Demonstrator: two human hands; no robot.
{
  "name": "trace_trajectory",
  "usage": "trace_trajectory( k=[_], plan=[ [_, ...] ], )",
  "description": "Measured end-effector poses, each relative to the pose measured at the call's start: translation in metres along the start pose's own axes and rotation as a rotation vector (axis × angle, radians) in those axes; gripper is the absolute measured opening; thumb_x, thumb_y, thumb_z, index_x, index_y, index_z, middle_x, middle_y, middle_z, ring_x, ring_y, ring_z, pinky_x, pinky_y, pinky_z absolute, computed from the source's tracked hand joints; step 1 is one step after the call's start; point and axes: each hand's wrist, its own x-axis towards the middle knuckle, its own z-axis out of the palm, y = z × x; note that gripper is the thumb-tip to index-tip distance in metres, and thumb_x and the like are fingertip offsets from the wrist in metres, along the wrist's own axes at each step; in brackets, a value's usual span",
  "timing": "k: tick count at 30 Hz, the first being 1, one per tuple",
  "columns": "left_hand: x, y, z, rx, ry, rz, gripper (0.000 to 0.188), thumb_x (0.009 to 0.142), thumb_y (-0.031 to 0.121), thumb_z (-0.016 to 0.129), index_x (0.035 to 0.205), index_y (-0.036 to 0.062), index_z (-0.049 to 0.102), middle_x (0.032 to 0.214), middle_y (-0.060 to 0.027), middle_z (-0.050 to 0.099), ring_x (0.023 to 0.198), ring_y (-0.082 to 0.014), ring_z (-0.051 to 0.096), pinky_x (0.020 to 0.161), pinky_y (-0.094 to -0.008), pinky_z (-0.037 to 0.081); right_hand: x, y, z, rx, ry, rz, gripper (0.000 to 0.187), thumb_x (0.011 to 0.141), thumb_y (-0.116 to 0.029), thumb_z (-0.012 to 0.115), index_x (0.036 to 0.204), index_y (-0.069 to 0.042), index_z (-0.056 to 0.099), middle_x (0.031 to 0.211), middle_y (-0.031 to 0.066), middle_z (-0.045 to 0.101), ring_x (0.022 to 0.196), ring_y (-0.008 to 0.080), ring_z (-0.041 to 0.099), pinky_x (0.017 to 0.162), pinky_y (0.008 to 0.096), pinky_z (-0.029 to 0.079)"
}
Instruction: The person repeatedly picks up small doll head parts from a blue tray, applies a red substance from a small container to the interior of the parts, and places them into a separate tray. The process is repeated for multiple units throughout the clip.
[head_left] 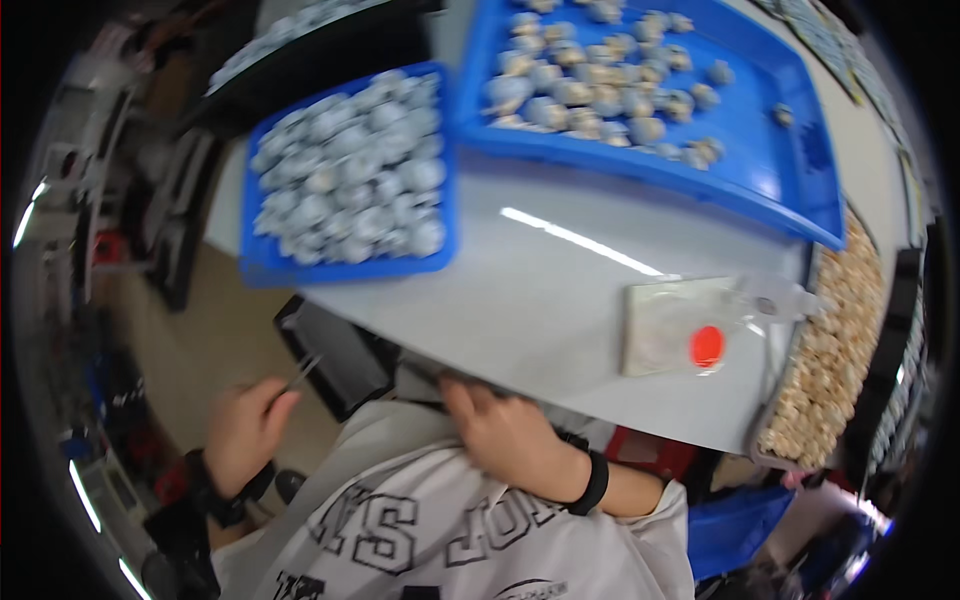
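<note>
My left hand [245,430] is off to the left of the table, in front of my body. Its thumb and fingers close on a thin metal tool [305,374], perhaps tweezers, whose tip points up and to the right. Below the table's front edge, close to my shirt, is my right hand [508,440]. Its fingertips reach a greyish surface under the edge; blur and overlap hide whether they grip anything. Just beyond the left hand stands an open dark box or drawer [345,365] with a grey inside.
On the white table [480,300] are a blue tray [440,262] of whitish lumps and a larger blue tray [640,165] of brownish-white ones. A clear packet [665,335] with a red round sticker lies beside a white bottle [775,298]. Tan pieces [825,360] fill a tray at right.
</note>
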Motion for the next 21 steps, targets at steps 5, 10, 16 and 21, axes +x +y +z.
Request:
trace_trajectory(
  k=[5,10,16,21],
  plan=[
    [0.051,0.070,-0.037,-0.145,0.034,0.366,0.018,0.074,0.007,0.062,0.089,-0.0014,0.057,0.060,-0.0113,0.052,0.051,-0.0222,0.051,0.048,-0.0312,0.038,-0.041,0.020,-0.032,0.367,0.028,0.022,0.034,0.077,-0.008,0.055,0.110,0.001,0.049,0.075,0.0121,0.058,0.058,0.0295,0.060,0.047,0.0366,0.049],
    [0.134,0.186,-0.025,0.069,0.047,0.816,0.022,0.074,0.014,0.065,0.090,0.0050,0.053,0.057,-0.0100,0.051,0.052,-0.0268,0.053,0.048,-0.0367,0.039,-0.066,0.030,-0.036,0.373,0.155,0.175,0.026,0.080,-0.012,0.057,0.105,-0.003,0.055,0.081,0.0137,0.064,0.064,0.0313,0.061,0.054,0.0387,0.051],
    [0.181,0.246,0.007,0.213,0.154,1.027,0.015,0.076,0.018,0.062,0.077,0.0065,0.052,0.054,-0.0072,0.053,0.053,-0.0252,0.056,0.045,-0.0356,0.042,-0.072,0.037,-0.023,0.396,0.284,0.165,0.027,0.079,-0.011,0.059,0.104,-0.001,0.057,0.084,0.0156,0.063,0.072,0.0323,0.060,0.064,0.0378,0.049],
    [0.191,0.264,0.035,0.246,0.269,1.080,0.016,0.075,0.020,0.065,0.072,0.0080,0.054,0.053,-0.0050,0.051,0.052,-0.0224,0.054,0.044,-0.0342,0.041,-0.079,0.046,-0.024,0.379,0.326,0.183,0.030,0.078,-0.009,0.060,0.107,-0.002,0.059,0.088,0.0144,0.062,0.079,0.0306,0.060,0.071,0.0366,0.047]
  ],
)
